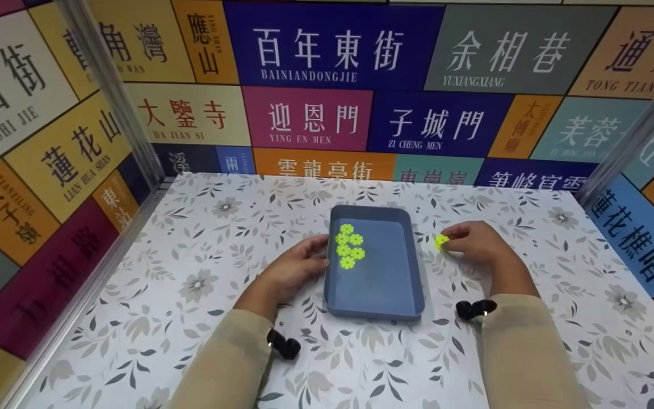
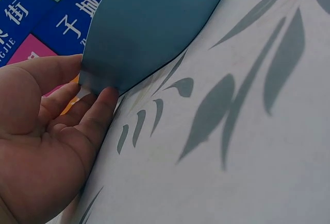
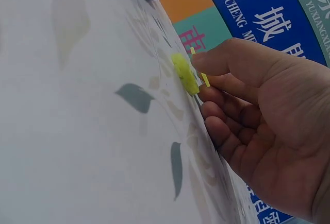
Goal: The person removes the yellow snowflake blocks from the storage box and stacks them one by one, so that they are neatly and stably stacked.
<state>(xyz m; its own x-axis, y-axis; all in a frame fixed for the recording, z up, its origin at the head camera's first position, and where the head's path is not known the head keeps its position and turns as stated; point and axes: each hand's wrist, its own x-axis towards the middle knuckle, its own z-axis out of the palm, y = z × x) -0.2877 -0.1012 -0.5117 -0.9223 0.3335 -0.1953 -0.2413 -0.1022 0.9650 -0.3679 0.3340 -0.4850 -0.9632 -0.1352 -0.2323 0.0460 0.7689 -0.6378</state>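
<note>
Right hand [image 1: 480, 244], floral tablecloth [image 1: 361, 363], lettered walls [image 1: 315, 76]

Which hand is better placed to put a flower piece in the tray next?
Probably the right hand: it pinches a yellow-green flower piece right of the tray. The left hand touches the tray's left wall, with no piece visible in it.

Tray [image 1: 381, 289]: one, blue-grey, rectangular, shallow, rounded corners; flat, open side up, between hands; left wall at fingertips of left hand [image 1: 296, 268].

Flower-shaped pieces [image 1: 347, 262]: six, yellow-green, small, lying in tray, clustered along wall nearest left hand.

Pinched piece [image 3: 205, 79]: one, yellow-green, thin, edge-on, between thumb and finger of right hand [image 1: 474, 244], outside tray.

Neighbouring piece [image 3: 184, 73]: one, yellow-green, just beside right thumb tip; contact unclear.
</note>
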